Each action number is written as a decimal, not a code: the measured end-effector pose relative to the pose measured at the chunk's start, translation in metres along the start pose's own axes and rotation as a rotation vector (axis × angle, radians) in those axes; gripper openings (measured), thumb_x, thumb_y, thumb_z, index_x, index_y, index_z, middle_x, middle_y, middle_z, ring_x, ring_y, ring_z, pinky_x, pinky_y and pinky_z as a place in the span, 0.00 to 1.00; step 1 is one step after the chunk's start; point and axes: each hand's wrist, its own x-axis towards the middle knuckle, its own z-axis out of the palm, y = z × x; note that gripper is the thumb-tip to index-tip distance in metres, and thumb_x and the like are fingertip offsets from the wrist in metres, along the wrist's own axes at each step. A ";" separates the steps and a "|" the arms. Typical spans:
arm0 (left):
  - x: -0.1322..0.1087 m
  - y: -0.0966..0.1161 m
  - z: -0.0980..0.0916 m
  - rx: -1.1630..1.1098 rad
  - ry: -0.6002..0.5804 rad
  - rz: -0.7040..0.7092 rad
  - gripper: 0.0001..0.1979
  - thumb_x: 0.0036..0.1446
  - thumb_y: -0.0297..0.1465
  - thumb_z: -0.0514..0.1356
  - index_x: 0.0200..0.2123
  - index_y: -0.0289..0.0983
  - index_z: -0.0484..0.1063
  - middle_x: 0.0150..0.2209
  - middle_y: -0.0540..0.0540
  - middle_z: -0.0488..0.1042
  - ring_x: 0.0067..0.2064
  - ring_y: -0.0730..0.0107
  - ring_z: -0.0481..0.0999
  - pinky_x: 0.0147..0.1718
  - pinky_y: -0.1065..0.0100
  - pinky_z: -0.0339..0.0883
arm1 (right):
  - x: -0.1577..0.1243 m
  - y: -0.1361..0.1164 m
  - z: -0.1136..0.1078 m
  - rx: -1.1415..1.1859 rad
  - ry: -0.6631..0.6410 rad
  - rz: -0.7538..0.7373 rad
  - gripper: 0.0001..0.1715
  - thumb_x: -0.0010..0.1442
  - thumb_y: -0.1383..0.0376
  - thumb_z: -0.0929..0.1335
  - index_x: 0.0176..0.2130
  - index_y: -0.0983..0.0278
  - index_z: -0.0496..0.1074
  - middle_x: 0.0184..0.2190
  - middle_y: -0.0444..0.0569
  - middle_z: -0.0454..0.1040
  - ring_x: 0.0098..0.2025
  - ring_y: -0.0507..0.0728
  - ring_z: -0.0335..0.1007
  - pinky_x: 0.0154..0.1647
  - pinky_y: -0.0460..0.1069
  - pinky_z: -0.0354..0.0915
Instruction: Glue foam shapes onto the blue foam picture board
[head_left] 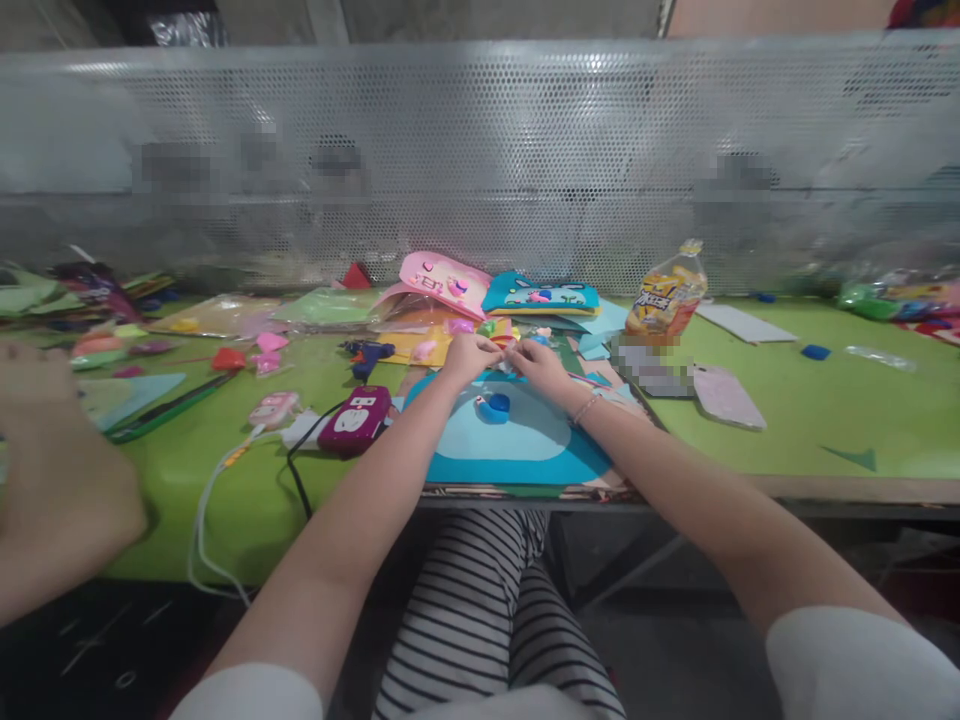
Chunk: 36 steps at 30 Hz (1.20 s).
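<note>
My left hand [471, 358] and my right hand [538, 366] meet fingertip to fingertip above the far part of a blue sheet. Both are pinched around something small and pale that I cannot make out. On the light blue middle of the sheet [457, 430] lies a small blue shape [495, 407], nearer to me than the hands. Just behind the fingers are colourful small pieces. A pink decorated pouch [448, 285] and a blue decorated one [540, 294] stand farther back.
At the left are a purple device [356, 420] with cables, a blue glue gun [366, 357] and another person's arm [60, 490]. A snack bag [666, 300] and a pink phone [727, 397] are at the right. Behind stands a perforated metal panel [480, 150].
</note>
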 end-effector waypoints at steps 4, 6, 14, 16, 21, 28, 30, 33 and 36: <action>0.000 -0.002 0.002 -0.005 0.021 -0.006 0.10 0.38 0.35 0.67 0.23 0.33 0.77 0.22 0.46 0.75 0.28 0.67 0.74 0.30 0.69 0.66 | 0.000 0.000 -0.001 -0.047 -0.007 0.011 0.15 0.58 0.57 0.61 0.25 0.63 0.63 0.21 0.43 0.67 0.26 0.51 0.61 0.27 0.45 0.56; -0.001 0.000 0.003 -0.025 0.018 -0.025 0.08 0.37 0.33 0.67 0.21 0.33 0.76 0.21 0.47 0.74 0.28 0.69 0.73 0.30 0.70 0.65 | 0.001 0.001 -0.001 -0.056 -0.003 0.007 0.16 0.58 0.56 0.61 0.25 0.63 0.63 0.21 0.43 0.67 0.26 0.51 0.61 0.27 0.45 0.56; -0.009 0.010 0.005 -0.287 -0.093 -0.276 0.05 0.35 0.24 0.68 0.19 0.32 0.74 0.16 0.52 0.69 0.19 0.79 0.66 0.24 0.72 0.64 | 0.004 0.011 0.002 0.039 -0.046 -0.025 0.13 0.56 0.60 0.61 0.24 0.63 0.62 0.21 0.43 0.66 0.25 0.51 0.61 0.27 0.45 0.56; -0.011 0.013 0.004 -0.321 -0.097 -0.310 0.06 0.35 0.24 0.68 0.19 0.32 0.73 0.16 0.51 0.70 0.21 0.78 0.68 0.26 0.71 0.65 | 0.005 0.012 0.002 0.042 -0.050 -0.038 0.10 0.55 0.63 0.60 0.24 0.63 0.62 0.22 0.43 0.66 0.26 0.51 0.60 0.28 0.46 0.56; -0.014 0.018 0.003 -0.456 -0.126 -0.410 0.07 0.34 0.23 0.69 0.20 0.32 0.73 0.18 0.49 0.72 0.23 0.75 0.72 0.30 0.69 0.67 | 0.007 0.015 0.002 0.028 -0.057 -0.062 0.06 0.52 0.67 0.59 0.25 0.63 0.62 0.22 0.43 0.66 0.26 0.52 0.60 0.28 0.46 0.56; -0.012 0.018 0.003 -0.512 -0.139 -0.415 0.08 0.35 0.26 0.70 0.21 0.31 0.74 0.19 0.48 0.73 0.23 0.75 0.72 0.32 0.68 0.68 | 0.006 0.018 0.001 0.074 -0.077 -0.081 0.06 0.53 0.66 0.59 0.25 0.62 0.61 0.23 0.43 0.66 0.27 0.52 0.60 0.30 0.47 0.57; -0.012 0.018 0.003 -0.520 -0.152 -0.407 0.07 0.36 0.25 0.69 0.21 0.31 0.74 0.20 0.47 0.73 0.23 0.75 0.72 0.32 0.68 0.68 | 0.006 0.017 0.000 0.043 -0.068 -0.091 0.08 0.54 0.62 0.60 0.26 0.62 0.61 0.22 0.42 0.65 0.27 0.52 0.60 0.30 0.47 0.56; -0.012 0.017 0.004 -0.519 -0.176 -0.400 0.07 0.38 0.26 0.68 0.21 0.31 0.73 0.20 0.47 0.73 0.24 0.75 0.72 0.32 0.68 0.68 | 0.005 0.015 0.000 -0.013 -0.050 -0.103 0.11 0.55 0.58 0.61 0.25 0.62 0.61 0.21 0.42 0.63 0.26 0.52 0.59 0.29 0.47 0.55; -0.011 0.015 0.005 -0.496 -0.195 -0.382 0.08 0.40 0.28 0.68 0.21 0.31 0.72 0.20 0.47 0.73 0.24 0.76 0.71 0.31 0.70 0.67 | 0.005 0.015 0.001 -0.009 -0.051 -0.086 0.10 0.55 0.60 0.60 0.25 0.62 0.60 0.22 0.42 0.64 0.26 0.52 0.60 0.29 0.47 0.56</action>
